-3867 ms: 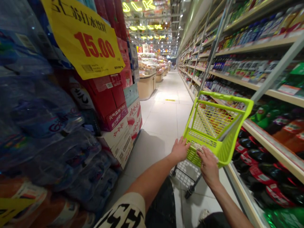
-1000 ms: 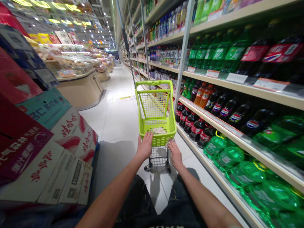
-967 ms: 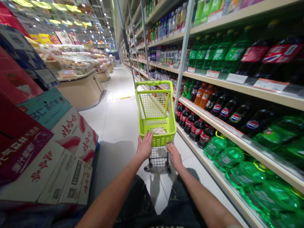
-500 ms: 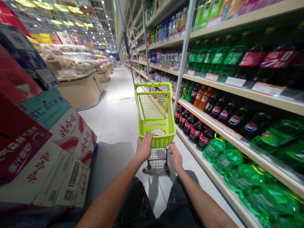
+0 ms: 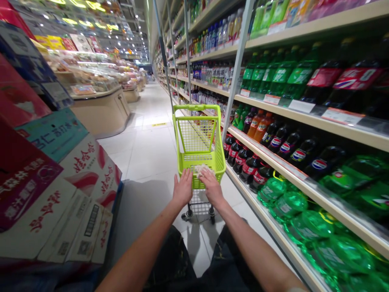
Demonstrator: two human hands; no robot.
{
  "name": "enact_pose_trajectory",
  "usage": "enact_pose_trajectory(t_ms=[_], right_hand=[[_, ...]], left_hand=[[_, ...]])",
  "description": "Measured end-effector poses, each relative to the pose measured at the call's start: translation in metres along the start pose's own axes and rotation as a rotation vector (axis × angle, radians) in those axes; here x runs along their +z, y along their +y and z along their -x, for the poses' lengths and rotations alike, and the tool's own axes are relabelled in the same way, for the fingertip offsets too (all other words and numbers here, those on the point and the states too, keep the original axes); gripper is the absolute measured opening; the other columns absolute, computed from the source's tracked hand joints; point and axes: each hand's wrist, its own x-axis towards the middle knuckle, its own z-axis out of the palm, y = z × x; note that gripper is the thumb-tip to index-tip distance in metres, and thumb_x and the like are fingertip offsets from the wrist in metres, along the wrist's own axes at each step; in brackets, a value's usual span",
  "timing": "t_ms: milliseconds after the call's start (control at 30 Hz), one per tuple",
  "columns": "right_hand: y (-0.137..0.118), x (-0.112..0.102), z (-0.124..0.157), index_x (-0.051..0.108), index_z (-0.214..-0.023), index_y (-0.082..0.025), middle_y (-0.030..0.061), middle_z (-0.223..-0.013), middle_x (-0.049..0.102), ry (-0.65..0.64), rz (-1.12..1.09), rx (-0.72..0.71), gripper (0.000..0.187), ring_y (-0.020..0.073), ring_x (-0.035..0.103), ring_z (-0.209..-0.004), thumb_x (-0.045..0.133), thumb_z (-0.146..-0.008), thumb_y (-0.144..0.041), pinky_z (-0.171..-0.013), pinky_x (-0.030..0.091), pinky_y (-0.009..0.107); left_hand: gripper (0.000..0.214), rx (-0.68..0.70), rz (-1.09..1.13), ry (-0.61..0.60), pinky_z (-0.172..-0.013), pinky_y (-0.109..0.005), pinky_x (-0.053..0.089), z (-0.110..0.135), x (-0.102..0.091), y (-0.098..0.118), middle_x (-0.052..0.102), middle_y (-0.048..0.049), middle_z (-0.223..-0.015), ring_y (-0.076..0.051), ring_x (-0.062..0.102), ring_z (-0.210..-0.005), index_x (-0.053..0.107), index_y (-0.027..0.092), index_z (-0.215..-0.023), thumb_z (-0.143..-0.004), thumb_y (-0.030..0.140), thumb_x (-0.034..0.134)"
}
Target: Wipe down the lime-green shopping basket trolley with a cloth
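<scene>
A small lime-green shopping cart (image 5: 199, 153) stands in front of me, its raised handle on the far side. My left hand (image 5: 183, 187) rests at the near rim of its basket, fingers stretched out and holding nothing visible. Beside it, my right hand (image 5: 213, 188) reaches over the same rim. Its fingertips are on a crumpled whitish cloth (image 5: 200, 169), which shows just past them at the basket. The fingers hide part of the cloth, so I cannot tell whether it is one piece or two.
Shelves of soda bottles (image 5: 279, 73) run close along the right, with large green bottles (image 5: 304, 223) at the bottom. Stacked drink cartons (image 5: 82, 166) stand at the left. A curved display counter (image 5: 97, 113) lies farther ahead, beside the tiled aisle floor (image 5: 148, 150).
My right hand has moved up and left, from the cart's lower right corner to the near rim beside my left hand. The left hand stays nearly in place.
</scene>
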Motion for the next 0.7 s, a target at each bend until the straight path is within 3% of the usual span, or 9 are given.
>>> enact_pose_trajectory(t_ms=[167,367,567,633,700], right_hand=[[0.030,-0.034,-0.004,0.064,-0.099,-0.017,0.0086,-0.121,0.055,0.152,0.115,0.223,0.044,0.0175,0.036,-0.124,0.035,-0.072,0.002,-0.103,0.031,0.042],[-0.004,-0.005,-0.008,0.064,-0.098,-0.017,0.0077,-0.119,0.056,-0.020,0.079,0.103,0.042,0.0191,0.038,-0.123,0.038,-0.071,0.002,-0.103,0.032,0.042],[0.026,-0.038,-0.010,0.063,-0.100,-0.015,0.0099,-0.122,0.053,0.104,0.148,0.235,0.044,0.0183,0.037,-0.123,0.035,-0.071,0.002,-0.103,0.031,0.041],[0.025,-0.037,-0.007,0.063,-0.101,-0.016,0.0093,-0.123,0.053,0.108,0.138,0.237,0.044,0.0178,0.037,-0.123,0.035,-0.072,0.002,-0.103,0.031,0.041],[0.009,-0.022,-0.003,0.063,-0.101,-0.018,0.0081,-0.122,0.054,0.049,0.089,0.182,0.045,0.0175,0.037,-0.123,0.036,-0.071,0.003,-0.103,0.031,0.042]], left_hand=[[0.063,-0.053,0.021,0.047,-0.106,-0.051,0.016,0.002,0.007,-0.010,0.026,-0.0099,-0.143,-0.020,0.018,-0.133,0.029,0.011,-0.133,-0.071,0.005,0.033],[0.061,-0.051,0.023,0.065,-0.105,-0.052,0.015,0.005,0.007,-0.009,0.027,-0.0093,-0.142,-0.020,0.019,-0.132,0.029,0.011,-0.132,-0.072,0.005,0.032],[0.062,-0.081,0.006,0.058,-0.105,-0.053,0.015,0.008,0.006,-0.011,0.023,-0.0089,-0.143,-0.021,0.017,-0.133,0.028,0.011,-0.133,-0.072,0.004,0.030],[0.062,-0.078,0.006,0.060,-0.105,-0.053,0.015,0.008,0.007,-0.009,0.023,-0.0090,-0.143,-0.021,0.016,-0.133,0.028,0.010,-0.133,-0.071,0.004,0.030],[0.063,-0.072,0.002,0.063,-0.105,-0.053,0.016,0.007,0.008,-0.008,0.023,-0.0091,-0.144,-0.021,0.016,-0.133,0.027,0.010,-0.133,-0.071,0.004,0.030]])
